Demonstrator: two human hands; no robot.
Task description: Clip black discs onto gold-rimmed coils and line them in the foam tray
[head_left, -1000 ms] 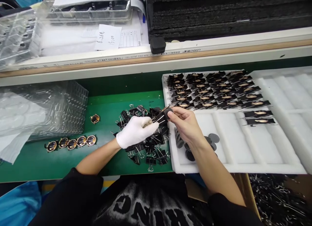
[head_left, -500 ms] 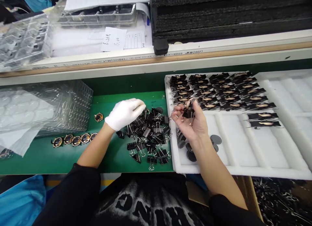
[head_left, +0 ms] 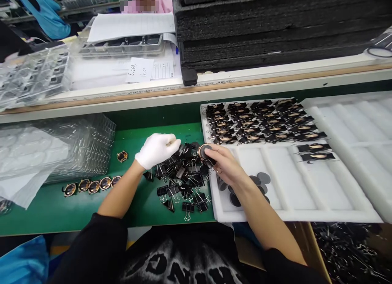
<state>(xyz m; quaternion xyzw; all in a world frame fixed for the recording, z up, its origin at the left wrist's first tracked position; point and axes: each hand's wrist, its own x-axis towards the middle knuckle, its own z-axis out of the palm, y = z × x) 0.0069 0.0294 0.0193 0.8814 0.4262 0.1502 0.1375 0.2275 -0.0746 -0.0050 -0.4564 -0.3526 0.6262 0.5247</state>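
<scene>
My left hand point(head_left: 159, 150), in a white glove, is closed with fingertips pinched on a black binder clip point(head_left: 185, 150) above the heap of binder clips point(head_left: 180, 172). My bare right hand point(head_left: 227, 163) grips a gold-rimmed round piece point(head_left: 205, 151) with a dark grey disc on its face. A black binder clip point(head_left: 210, 163) shows just under that piece, partly hidden by my fingers. Below my right wrist, loose grey discs point(head_left: 263, 178) lie in a compartment of the white foam tray point(head_left: 294, 215).
Clipped gold-rimmed pieces point(head_left: 249, 123) stand in rows at the tray's back. Several round gold-rimmed pieces point(head_left: 94, 187) lie on the green bench point(head_left: 39, 210) at left, before stacked clear plastic trays point(head_left: 88, 145). A shelf edge point(head_left: 137, 97) crosses behind; more clips point(head_left: 346, 251) fill a box below right.
My right hand has moved left from over the tray toward the heap, turning the round piece so its grey disc shows. My left hand has shifted slightly, with a binder clip at its fingertips.
</scene>
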